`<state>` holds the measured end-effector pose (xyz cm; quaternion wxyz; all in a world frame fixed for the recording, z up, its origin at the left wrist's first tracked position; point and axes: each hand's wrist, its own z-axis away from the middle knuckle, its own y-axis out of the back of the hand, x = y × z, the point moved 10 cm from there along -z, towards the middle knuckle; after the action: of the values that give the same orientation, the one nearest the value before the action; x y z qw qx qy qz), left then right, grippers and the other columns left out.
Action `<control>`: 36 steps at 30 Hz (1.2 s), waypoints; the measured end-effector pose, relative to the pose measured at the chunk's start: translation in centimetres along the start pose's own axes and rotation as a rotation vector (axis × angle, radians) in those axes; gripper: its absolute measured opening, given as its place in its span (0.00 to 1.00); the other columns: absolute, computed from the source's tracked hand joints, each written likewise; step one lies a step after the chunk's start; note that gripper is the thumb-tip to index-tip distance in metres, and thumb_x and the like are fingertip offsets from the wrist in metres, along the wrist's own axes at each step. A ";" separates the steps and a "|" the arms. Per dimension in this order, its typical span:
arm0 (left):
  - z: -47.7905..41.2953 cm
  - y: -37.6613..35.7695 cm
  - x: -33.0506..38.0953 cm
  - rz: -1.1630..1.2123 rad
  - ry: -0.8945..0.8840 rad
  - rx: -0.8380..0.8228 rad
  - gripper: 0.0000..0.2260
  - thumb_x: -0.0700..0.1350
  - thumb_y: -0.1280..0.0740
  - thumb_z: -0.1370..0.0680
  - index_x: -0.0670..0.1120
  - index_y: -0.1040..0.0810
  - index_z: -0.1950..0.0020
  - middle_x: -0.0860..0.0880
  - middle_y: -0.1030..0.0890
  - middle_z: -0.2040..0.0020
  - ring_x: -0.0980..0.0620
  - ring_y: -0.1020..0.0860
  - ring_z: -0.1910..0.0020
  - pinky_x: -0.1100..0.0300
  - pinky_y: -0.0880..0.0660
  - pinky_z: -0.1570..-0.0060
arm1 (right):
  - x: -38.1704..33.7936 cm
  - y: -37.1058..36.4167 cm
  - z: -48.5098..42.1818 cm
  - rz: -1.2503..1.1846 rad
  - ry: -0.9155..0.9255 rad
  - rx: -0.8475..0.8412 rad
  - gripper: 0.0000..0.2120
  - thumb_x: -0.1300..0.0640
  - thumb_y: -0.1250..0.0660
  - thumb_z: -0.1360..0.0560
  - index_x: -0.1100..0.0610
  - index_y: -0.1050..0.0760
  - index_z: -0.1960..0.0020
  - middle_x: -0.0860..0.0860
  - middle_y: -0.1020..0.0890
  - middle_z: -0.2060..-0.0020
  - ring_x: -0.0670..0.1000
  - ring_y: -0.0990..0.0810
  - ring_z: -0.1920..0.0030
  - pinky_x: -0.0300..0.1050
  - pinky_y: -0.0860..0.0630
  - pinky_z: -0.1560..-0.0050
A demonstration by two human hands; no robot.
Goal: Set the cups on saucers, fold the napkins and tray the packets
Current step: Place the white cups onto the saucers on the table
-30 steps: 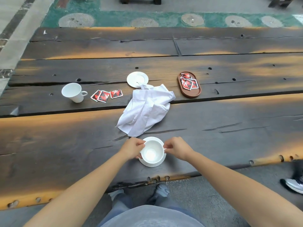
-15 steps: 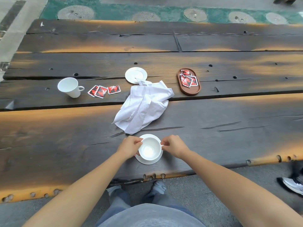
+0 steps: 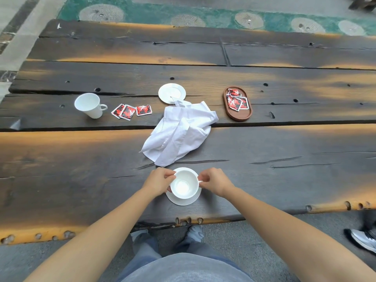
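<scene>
Head view: two saucers (image 3: 172,92), two cups (image 3: 89,104), near cup (image 3: 184,187) in both hands' (image 3: 157,183) curled fingers (image 3: 204,177)

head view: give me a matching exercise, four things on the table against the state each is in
1 near cup
2 far cup
3 napkin
4 wooden tray

a crumpled, unfolded
b holds red packets
c on the bare table, no saucer under it
d on a saucer, held by left hand and right hand

Pairs: 1-d, 2-c, 3-a, 4-b
</scene>
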<state>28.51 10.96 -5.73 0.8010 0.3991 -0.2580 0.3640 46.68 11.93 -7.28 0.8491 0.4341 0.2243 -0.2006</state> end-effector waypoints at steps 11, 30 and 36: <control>2.3 6.4 0.7 -0.037 -0.070 0.253 0.12 0.50 0.32 0.25 0.53 0.20 0.42 0.55 0.16 0.50 0.58 0.20 0.51 0.58 0.24 0.48 | -6.2 3.3 0.3 0.484 0.127 -0.284 0.16 0.56 0.32 0.28 0.54 0.22 0.41 0.51 0.18 0.47 0.53 0.21 0.47 0.47 0.23 0.47; -0.6 29.1 -6.6 0.173 -0.031 0.579 0.23 0.46 0.28 0.28 0.50 0.26 0.34 0.52 0.21 0.39 0.55 0.25 0.39 0.58 0.30 0.41 | -30.1 4.1 -14.3 0.323 0.336 -0.041 0.11 0.51 0.29 0.32 0.50 0.18 0.50 0.48 0.15 0.54 0.50 0.18 0.54 0.45 0.22 0.49; -4.9 34.8 -10.2 0.170 0.024 0.622 0.31 0.49 0.26 0.30 0.50 0.32 0.29 0.51 0.26 0.33 0.50 0.28 0.33 0.53 0.30 0.37 | -34.1 2.1 -20.1 0.194 0.301 0.025 0.11 0.52 0.31 0.28 0.51 0.19 0.46 0.47 0.15 0.52 0.44 0.21 0.55 0.37 0.34 0.58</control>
<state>-4.50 25.65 0.10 0.6103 0.5976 -0.1572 0.4957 15.76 34.68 2.50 0.8160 0.4892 0.3033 -0.0533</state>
